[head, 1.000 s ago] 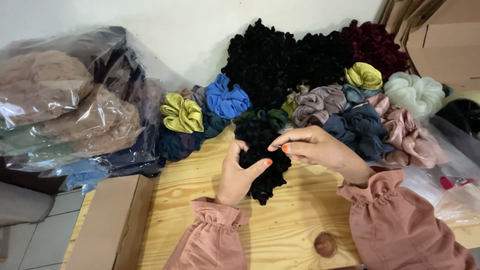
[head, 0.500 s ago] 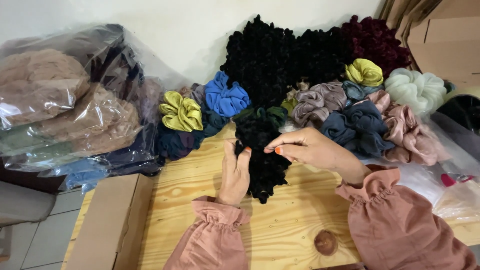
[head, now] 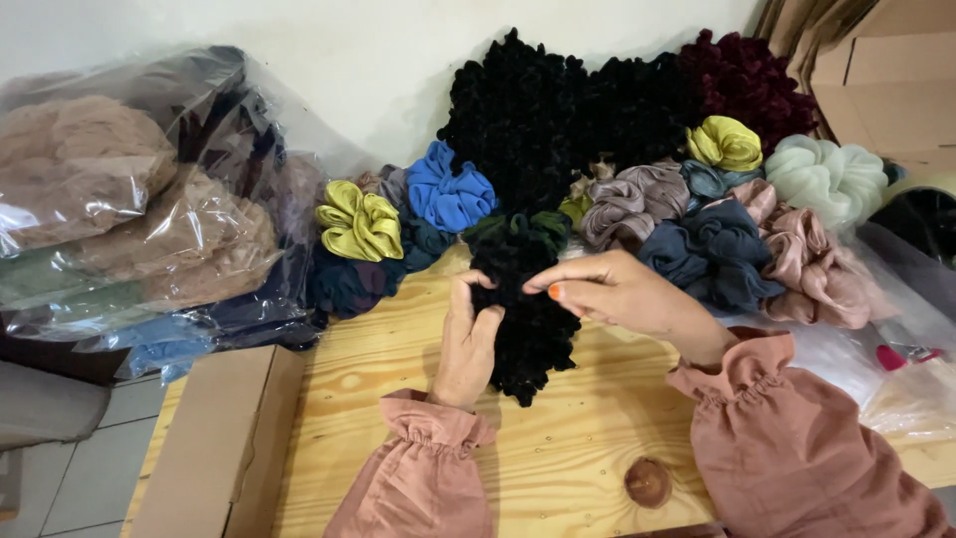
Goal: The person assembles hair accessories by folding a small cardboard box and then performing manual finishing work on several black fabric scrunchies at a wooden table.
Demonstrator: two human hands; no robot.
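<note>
Both my hands are on a black velvet scrunchie [head: 528, 334] lying on the wooden table [head: 568, 458]. My left hand [head: 466, 344] grips its left side with curled fingers. From the right, my right hand [head: 622, 294] pinches its upper edge between thumb and forefinger. Both wrists wear dusty pink gathered cuffs. The scrunchie's lower part hangs past my fingers onto the table.
A heap of scrunchies lines the back: yellow-green [head: 358, 221], blue [head: 450, 189], black [head: 528, 110], maroon [head: 742, 75], mauve [head: 627, 199], navy [head: 712, 249], pink [head: 817, 269], mint [head: 827, 174]. Clear plastic bags of scrunchies [head: 119, 219] sit left. A cardboard box [head: 214, 448] stands at the table's left edge.
My hands have worked the black scrunchie, shifting slightly right and up; the right hand's pinch moved along its top edge while the left hand kept its grip.
</note>
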